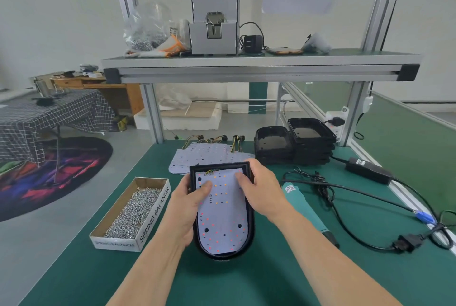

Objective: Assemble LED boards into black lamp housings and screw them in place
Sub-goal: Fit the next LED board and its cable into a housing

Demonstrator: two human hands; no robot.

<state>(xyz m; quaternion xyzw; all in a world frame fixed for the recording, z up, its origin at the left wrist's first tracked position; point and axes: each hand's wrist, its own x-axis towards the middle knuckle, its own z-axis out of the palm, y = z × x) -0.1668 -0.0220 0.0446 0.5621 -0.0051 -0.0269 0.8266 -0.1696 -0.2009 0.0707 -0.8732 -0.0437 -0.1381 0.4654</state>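
Fingers [240,178] of left hand [183,207] and right hand [261,189] grip housing [251,226] and LED board [222,212] beside SPRING BALANCER screw box [153,217].

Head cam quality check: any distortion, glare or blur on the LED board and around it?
Head view: strong wide-angle distortion, the frame posts splay outward toward the picture edges; lighting soft and even, only faint shadows on the green mat; no glare on the LED board, its LED dots read clearly; the SPRING BALANCER print on the screw box is legible, so the near field is sharp.
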